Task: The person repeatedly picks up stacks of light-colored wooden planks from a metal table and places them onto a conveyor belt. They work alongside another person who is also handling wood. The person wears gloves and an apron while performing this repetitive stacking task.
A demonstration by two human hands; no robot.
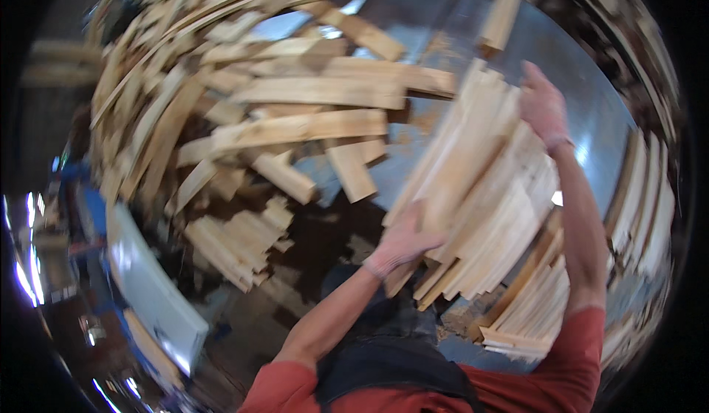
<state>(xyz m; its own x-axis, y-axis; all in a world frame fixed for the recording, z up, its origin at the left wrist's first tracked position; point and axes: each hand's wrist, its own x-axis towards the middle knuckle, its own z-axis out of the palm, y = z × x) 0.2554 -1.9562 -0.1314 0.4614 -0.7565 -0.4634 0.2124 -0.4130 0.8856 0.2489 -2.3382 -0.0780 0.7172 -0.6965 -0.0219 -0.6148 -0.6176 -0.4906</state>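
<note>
A stack of pale wooden boards [469, 165] lies slantwise in front of me, its pieces side by side. My left hand [402, 241], in what looks like a thin pinkish glove, grips boards near their close end, its thumb apart from the fingers. At the far right side of the stack, my right hand [543, 106] rests against the boards with its fingers stretched out, somewhat blurred. It too seems gloved. Parts of the boards under both hands are hidden.
A heap of loose boards [310, 128] covers the left of the blue metal table [598, 106]. One short plank [504, 14] lies beyond the stack. Smaller stacks of strips [528, 306] stand near right, others [240, 243] near left. A pale panel [151, 287] leans at left.
</note>
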